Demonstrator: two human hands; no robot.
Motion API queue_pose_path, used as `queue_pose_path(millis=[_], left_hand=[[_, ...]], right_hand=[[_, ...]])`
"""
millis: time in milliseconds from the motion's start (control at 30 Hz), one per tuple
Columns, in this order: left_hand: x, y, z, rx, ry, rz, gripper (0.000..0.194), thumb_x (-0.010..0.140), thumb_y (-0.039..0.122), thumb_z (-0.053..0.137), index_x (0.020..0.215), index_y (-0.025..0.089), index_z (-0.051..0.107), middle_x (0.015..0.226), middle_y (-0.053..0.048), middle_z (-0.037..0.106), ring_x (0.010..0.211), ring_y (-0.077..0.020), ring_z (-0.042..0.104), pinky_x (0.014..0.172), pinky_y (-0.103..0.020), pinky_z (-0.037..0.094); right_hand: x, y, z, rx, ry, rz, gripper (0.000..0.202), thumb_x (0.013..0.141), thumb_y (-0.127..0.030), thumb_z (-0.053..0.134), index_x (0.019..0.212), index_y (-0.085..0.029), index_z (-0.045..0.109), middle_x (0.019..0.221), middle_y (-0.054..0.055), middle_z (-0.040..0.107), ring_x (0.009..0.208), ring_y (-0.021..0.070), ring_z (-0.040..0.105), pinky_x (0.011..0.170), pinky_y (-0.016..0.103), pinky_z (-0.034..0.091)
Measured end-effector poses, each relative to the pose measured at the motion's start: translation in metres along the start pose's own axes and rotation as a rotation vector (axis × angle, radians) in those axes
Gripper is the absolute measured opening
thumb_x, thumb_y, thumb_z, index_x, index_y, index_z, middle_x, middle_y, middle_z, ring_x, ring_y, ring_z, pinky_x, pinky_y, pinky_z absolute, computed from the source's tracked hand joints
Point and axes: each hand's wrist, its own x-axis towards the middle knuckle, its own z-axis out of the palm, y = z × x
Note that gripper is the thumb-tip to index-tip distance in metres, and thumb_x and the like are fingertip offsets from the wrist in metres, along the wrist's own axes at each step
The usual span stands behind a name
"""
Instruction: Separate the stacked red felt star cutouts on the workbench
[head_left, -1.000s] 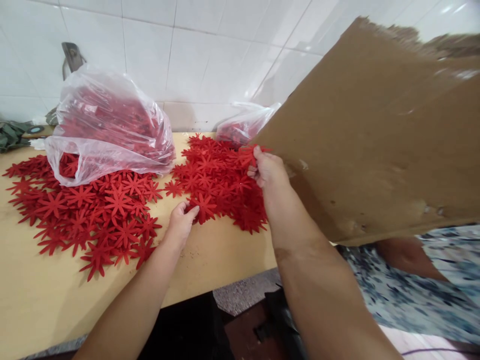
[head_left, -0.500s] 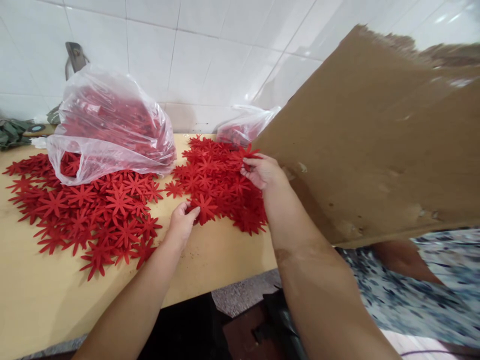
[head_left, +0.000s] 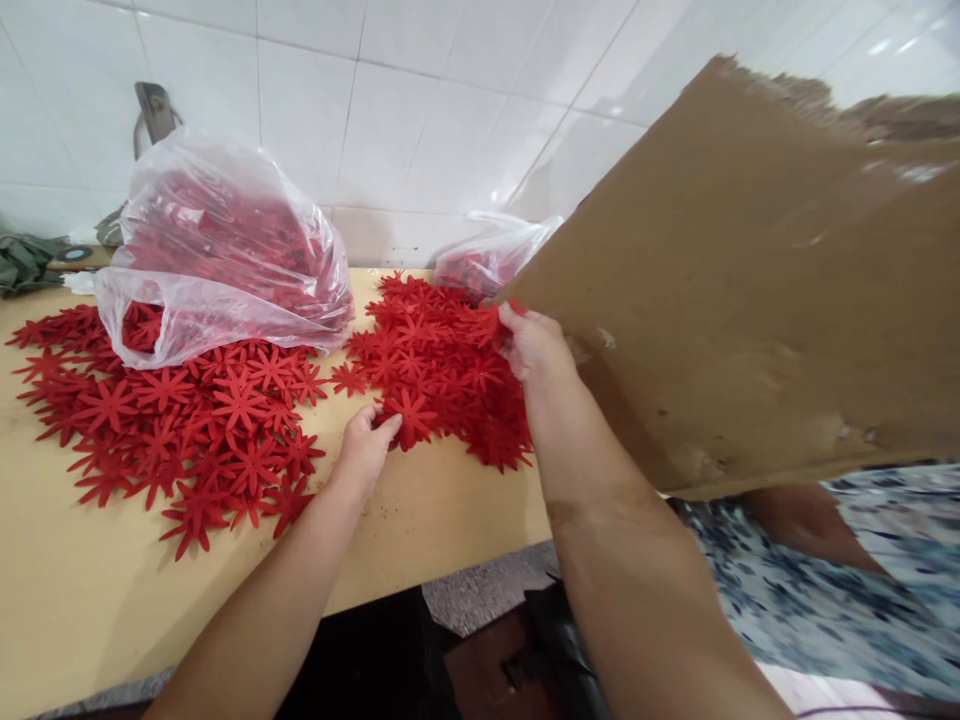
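My left hand (head_left: pixel 365 442) pinches a red flower-shaped cutout (head_left: pixel 412 418) between thumb and fingers, just above the table. Up and to the right, my right hand (head_left: pixel 531 340) is closed on another red flower-shaped cutout (head_left: pixel 514 307), mostly hidden behind the fingers. Beneath and beside both hands spreads a loose pile of the same red cutouts (head_left: pixel 442 365). A second, wider pile of red cutouts (head_left: pixel 180 425) lies left of my left hand.
A clear plastic bag (head_left: pixel 232 240) full of red pieces rests on the left pile. Behind the right pile sits a smaller plastic bag (head_left: pixel 491 262). A large brown cardboard sheet (head_left: pixel 750 290) slants along the right, with a person in patterned clothing (head_left: pixel 885 600) below it.
My right hand has closed more over its cutout and shifted slightly to the right, so less of the petals shows. My left hand has barely moved.
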Motion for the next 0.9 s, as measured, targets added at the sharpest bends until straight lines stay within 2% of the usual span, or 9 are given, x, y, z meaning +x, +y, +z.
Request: queue_pose_path(millis=[100, 200, 367, 500, 633, 700, 733, 833, 900], left_hand=[[0.0, 0.001, 0.0, 0.007, 0.0, -0.004, 0.008, 0.069, 0.008, 0.054, 0.076, 0.013, 0.056, 0.072, -0.001, 0.061, 0.059, -0.0062, 0.053, 0.066, -0.023, 0.043], [0.0, 0.001, 0.0, 0.01, -0.002, -0.002, 0.008, 0.07, 0.007, 0.053, 0.076, 0.013, 0.056, 0.072, 0.0, 0.06, 0.059, -0.006, 0.053, 0.066, -0.023, 0.043], [0.0, 0.001, 0.0, 0.014, -0.005, 0.004, 0.007, 0.07, 0.008, 0.053, 0.073, 0.013, 0.055, 0.069, 0.0, 0.059, 0.058, -0.0062, 0.052, 0.067, -0.023, 0.042], [0.001, 0.0, 0.0, 0.018, -0.007, 0.004, 0.007, 0.07, 0.008, 0.053, 0.074, 0.013, 0.055, 0.069, 0.0, 0.059, 0.058, -0.006, 0.052, 0.067, -0.023, 0.042], [0.004, -0.002, -0.002, 0.009, -0.014, 0.017, 0.007, 0.069, 0.01, 0.055, 0.075, 0.013, 0.055, 0.07, 0.0, 0.059, 0.058, -0.0066, 0.052, 0.065, -0.023, 0.041], [0.006, -0.002, -0.003, -0.008, -0.021, 0.026, 0.007, 0.068, 0.013, 0.058, 0.074, 0.014, 0.055, 0.069, 0.0, 0.059, 0.058, -0.0068, 0.052, 0.064, -0.023, 0.041], [0.006, -0.002, -0.003, -0.016, -0.028, 0.027, 0.009, 0.067, 0.015, 0.059, 0.074, 0.014, 0.054, 0.069, 0.0, 0.059, 0.058, -0.0068, 0.052, 0.064, -0.023, 0.041], [0.007, -0.002, -0.004, -0.037, -0.036, 0.033, 0.015, 0.065, 0.02, 0.063, 0.074, 0.014, 0.053, 0.065, 0.002, 0.057, 0.057, -0.0063, 0.05, 0.062, -0.022, 0.04], [0.006, -0.001, -0.004, -0.044, -0.029, 0.038, 0.016, 0.066, 0.024, 0.062, 0.075, 0.014, 0.053, 0.062, 0.003, 0.055, 0.055, -0.0055, 0.048, 0.059, -0.021, 0.039]], right_hand=[[0.005, 0.002, -0.001, -0.051, 0.047, -0.1, 0.025, 0.068, -0.025, 0.063, 0.054, -0.018, 0.044, 0.044, -0.007, 0.045, 0.036, 0.0046, 0.037, 0.034, 0.017, 0.031], [0.009, 0.005, -0.001, -0.063, 0.086, -0.152, 0.026, 0.062, -0.022, 0.067, 0.055, -0.018, 0.042, 0.046, -0.007, 0.045, 0.04, 0.0051, 0.042, 0.036, 0.017, 0.035], [0.013, 0.011, 0.001, -0.021, 0.018, -0.144, 0.028, 0.05, -0.008, 0.07, 0.066, -0.018, 0.049, 0.063, -0.004, 0.056, 0.055, 0.0089, 0.054, 0.048, 0.022, 0.046], [0.02, 0.01, 0.002, -0.062, 0.022, -0.124, 0.03, 0.052, -0.011, 0.069, 0.075, -0.019, 0.052, 0.069, -0.002, 0.056, 0.06, 0.0097, 0.055, 0.055, 0.026, 0.048], [-0.007, 0.004, 0.002, -0.238, 0.109, -0.471, 0.019, 0.061, -0.022, 0.065, 0.076, -0.018, 0.055, 0.074, 0.001, 0.058, 0.07, 0.0126, 0.056, 0.074, 0.034, 0.048], [-0.041, 0.007, 0.004, -0.378, -0.02, -0.649, 0.017, 0.066, -0.03, 0.062, 0.079, -0.019, 0.058, 0.078, 0.004, 0.06, 0.074, 0.0146, 0.056, 0.078, 0.036, 0.046], [-0.061, 0.012, 0.005, -0.446, -0.151, -0.65, 0.018, 0.068, -0.033, 0.061, 0.08, -0.019, 0.059, 0.08, 0.005, 0.061, 0.075, 0.0152, 0.056, 0.077, 0.036, 0.046], [-0.111, 0.033, 0.008, -0.568, -0.567, -0.49, 0.029, 0.065, -0.036, 0.063, 0.087, -0.019, 0.059, 0.085, 0.006, 0.063, 0.075, 0.0162, 0.057, 0.072, 0.034, 0.047], [-0.128, 0.047, 0.009, -0.581, -0.712, -0.383, 0.028, 0.065, -0.038, 0.064, 0.083, -0.017, 0.058, 0.079, 0.004, 0.062, 0.07, 0.0153, 0.056, 0.068, 0.032, 0.047]])
